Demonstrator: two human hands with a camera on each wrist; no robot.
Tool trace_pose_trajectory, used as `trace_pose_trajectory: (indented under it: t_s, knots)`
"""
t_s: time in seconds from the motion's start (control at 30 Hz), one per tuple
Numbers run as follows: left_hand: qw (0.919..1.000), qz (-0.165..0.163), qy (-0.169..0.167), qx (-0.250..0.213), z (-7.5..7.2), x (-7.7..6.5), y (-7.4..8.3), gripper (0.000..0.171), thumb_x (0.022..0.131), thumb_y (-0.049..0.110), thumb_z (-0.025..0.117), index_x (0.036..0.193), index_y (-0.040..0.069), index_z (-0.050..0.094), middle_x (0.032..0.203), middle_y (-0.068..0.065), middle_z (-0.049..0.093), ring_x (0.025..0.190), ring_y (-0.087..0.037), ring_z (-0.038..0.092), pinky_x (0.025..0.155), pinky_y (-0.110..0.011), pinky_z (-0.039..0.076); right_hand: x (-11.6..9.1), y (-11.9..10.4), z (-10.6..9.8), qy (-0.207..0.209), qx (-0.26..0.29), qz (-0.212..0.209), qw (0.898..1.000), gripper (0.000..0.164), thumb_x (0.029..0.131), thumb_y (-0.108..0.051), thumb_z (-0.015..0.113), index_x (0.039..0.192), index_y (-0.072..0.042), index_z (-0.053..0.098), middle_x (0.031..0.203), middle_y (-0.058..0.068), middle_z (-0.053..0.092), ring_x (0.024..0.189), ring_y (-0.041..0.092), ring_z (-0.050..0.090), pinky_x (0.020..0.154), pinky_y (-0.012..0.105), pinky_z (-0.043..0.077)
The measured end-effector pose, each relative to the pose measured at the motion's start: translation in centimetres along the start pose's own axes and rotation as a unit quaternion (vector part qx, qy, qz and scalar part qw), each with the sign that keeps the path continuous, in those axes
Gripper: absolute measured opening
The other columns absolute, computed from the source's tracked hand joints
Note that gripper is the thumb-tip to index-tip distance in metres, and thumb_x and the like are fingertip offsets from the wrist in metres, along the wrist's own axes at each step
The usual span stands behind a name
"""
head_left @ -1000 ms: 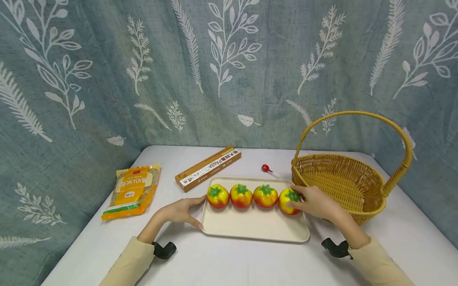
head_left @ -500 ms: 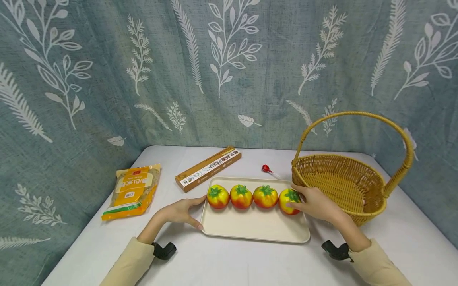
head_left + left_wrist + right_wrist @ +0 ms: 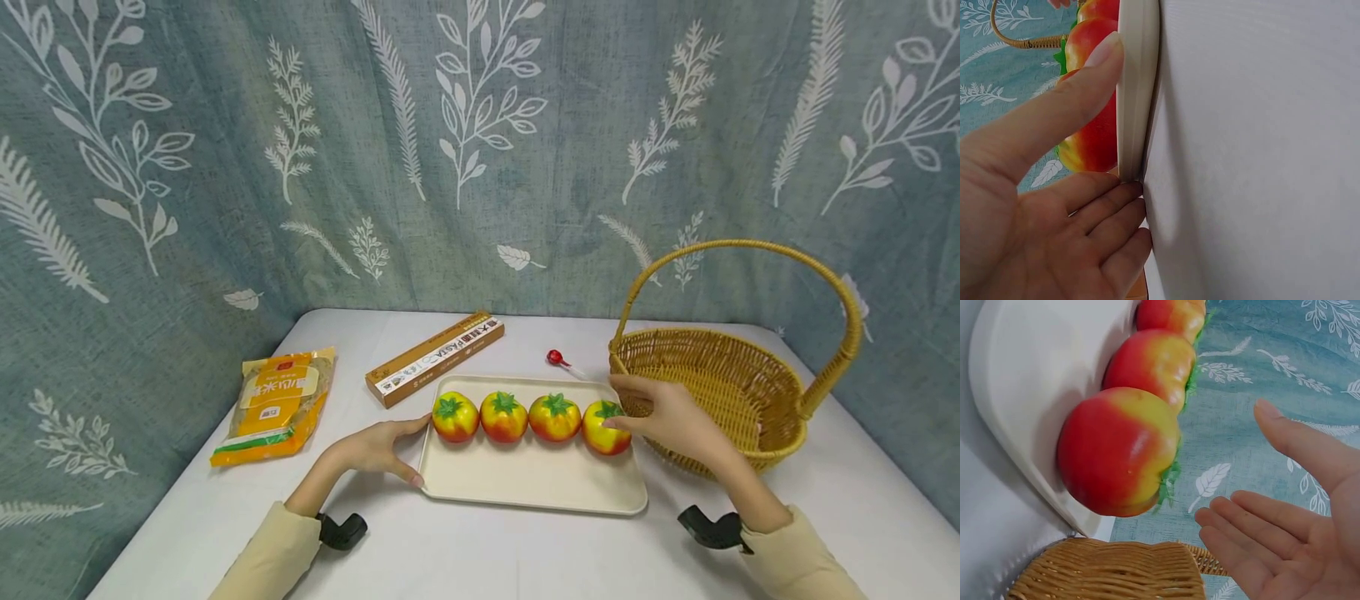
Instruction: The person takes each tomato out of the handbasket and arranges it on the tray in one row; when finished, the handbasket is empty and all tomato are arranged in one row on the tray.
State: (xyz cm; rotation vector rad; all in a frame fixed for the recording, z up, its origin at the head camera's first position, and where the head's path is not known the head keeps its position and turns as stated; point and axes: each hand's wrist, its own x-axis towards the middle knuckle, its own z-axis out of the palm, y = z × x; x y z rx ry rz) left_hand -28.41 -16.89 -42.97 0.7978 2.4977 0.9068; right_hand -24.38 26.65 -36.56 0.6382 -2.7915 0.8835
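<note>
A cream rectangular tray [image 3: 532,483] lies on the table, with a row of several yellow-red tomatoes with green leafy tops along its far side. My left hand [image 3: 375,450] is at the tray's left edge; in the left wrist view its thumb [image 3: 1100,56] touches the rim and its fingertips meet the edge lower down, fingers fairly straight. Just above and right of the rightmost tomato [image 3: 606,429] hovers my right hand [image 3: 671,417]. The right wrist view shows its fingers [image 3: 1254,531] extended, apart from that tomato [image 3: 1119,453], holding nothing.
A wicker basket [image 3: 780,392] with a tall arched handle stands right of the tray, close to my right hand. Behind the tray lie a pasta box [image 3: 435,358] and a red lollipop [image 3: 555,357]. An orange food packet [image 3: 277,404] lies at left.
My right hand has let go of the rightmost tomato and risen slightly off it; the tomato stays in the tray. The left hand keeps its place at the tray's edge.
</note>
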Motion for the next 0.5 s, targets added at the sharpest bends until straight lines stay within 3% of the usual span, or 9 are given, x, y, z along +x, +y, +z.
trace_pose_trajectory:
  t_s: [0.5]
  knots:
    - [0.9999, 0.004, -0.005, 0.012, -0.37, -0.12, 0.07, 0.100, 0.072, 0.034, 0.085, 0.148, -0.002, 0.032, 0.152, -0.019, 0.033, 0.140, -0.035, 0.028, 0.113, -0.050, 0.025, -0.08, -0.07, -0.04, 0.010, 0.000, 0.004, 1.000, 0.068, 0.080, -0.041, 0.078, 0.132, -0.001, 0.057, 0.128, 0.018, 0.060, 0.117, 0.039, 0.055, 0.092, 0.054, 0.048]
